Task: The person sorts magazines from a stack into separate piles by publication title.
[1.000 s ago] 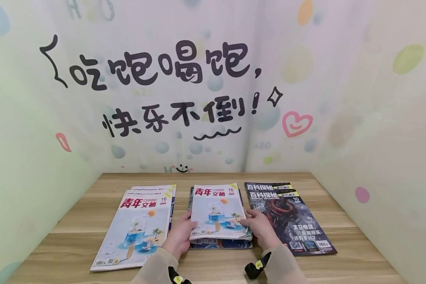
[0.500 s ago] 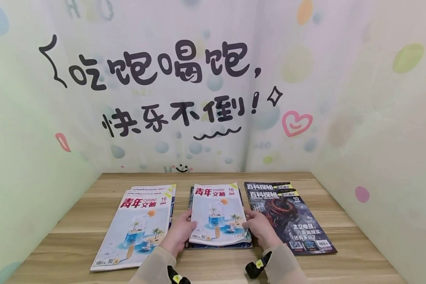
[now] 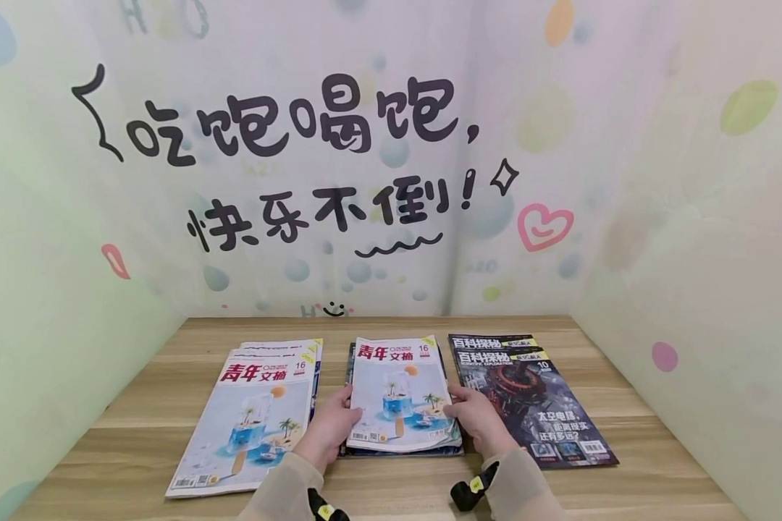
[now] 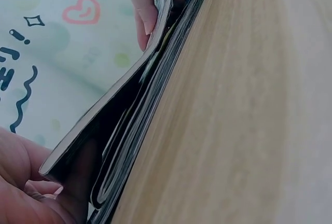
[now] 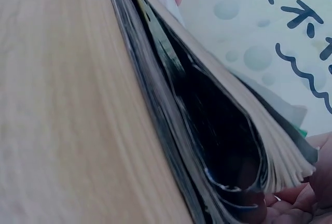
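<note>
In the head view, a white magazine (image 3: 399, 405) with an ice-lolly cover lies on top of darker magazines (image 3: 404, 454) in the middle pile. My left hand (image 3: 329, 430) grips its left edge, thumb on the cover. On the opposite side my right hand (image 3: 479, 421) holds the right edge the same way. The left wrist view shows the left fingers (image 4: 72, 193) tucked under the raised top magazine (image 4: 111, 92), with a dark gap above the lower ones. From the right wrist, the magazine's page edges (image 5: 282, 167) fan out and curve beside the right hand (image 5: 311, 193).
Left of the middle pile, several white magazines (image 3: 241, 427) with the same cover lie overlapped. Dark science magazines (image 3: 547, 412) overlap on the right, close to the right hand. The wooden table (image 3: 397, 499) meets a printed backdrop (image 3: 339, 275) behind and pale side walls.
The top magazine's near edge has come down and toward me, covering more of the dark magazine beneath. Both hands stay at its sides, almost unmoved.
</note>
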`<state>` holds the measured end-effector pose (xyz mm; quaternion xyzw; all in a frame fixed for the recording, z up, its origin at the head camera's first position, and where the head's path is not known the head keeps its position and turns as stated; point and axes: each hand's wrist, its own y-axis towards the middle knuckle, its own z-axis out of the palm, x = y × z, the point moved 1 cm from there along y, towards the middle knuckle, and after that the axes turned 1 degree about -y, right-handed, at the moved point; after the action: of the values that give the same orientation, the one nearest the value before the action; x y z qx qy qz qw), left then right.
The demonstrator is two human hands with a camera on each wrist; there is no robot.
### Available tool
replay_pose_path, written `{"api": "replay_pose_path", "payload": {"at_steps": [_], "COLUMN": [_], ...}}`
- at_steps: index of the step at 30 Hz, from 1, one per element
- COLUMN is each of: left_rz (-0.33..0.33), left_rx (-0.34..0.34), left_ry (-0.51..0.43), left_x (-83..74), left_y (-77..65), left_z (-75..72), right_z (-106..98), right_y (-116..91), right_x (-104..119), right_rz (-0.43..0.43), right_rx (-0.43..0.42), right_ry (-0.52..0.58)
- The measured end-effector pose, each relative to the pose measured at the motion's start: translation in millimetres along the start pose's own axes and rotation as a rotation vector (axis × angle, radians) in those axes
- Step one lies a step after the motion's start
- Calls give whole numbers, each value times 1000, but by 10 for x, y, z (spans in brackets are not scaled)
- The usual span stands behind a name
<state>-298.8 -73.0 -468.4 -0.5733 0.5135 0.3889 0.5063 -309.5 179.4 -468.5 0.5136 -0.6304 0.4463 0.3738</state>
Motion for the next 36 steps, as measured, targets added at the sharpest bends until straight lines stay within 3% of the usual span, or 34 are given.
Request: {"api": "replay_pose_path", "payload": {"at_steps": [12, 22, 29, 36], "left_rz": [2, 20, 48, 63], "left_rx": [-31, -40, -55, -76], "left_ry": [-19, -45, -35, -30], "left_x": [-1, -44, -72, -80], "left_y": [2, -6, -45, -157], "left_z": [11, -15, -135, -377], "right_z": [-13, -1, 82, 292], "right_y": [-6, -29, -94, -184], "right_x": [9, 80, 190, 289], "right_rz": [-43, -29, -104, -140], "right_rx": [19, -11, 7, 38], "right_ry": [38, 50, 66, 57]}}
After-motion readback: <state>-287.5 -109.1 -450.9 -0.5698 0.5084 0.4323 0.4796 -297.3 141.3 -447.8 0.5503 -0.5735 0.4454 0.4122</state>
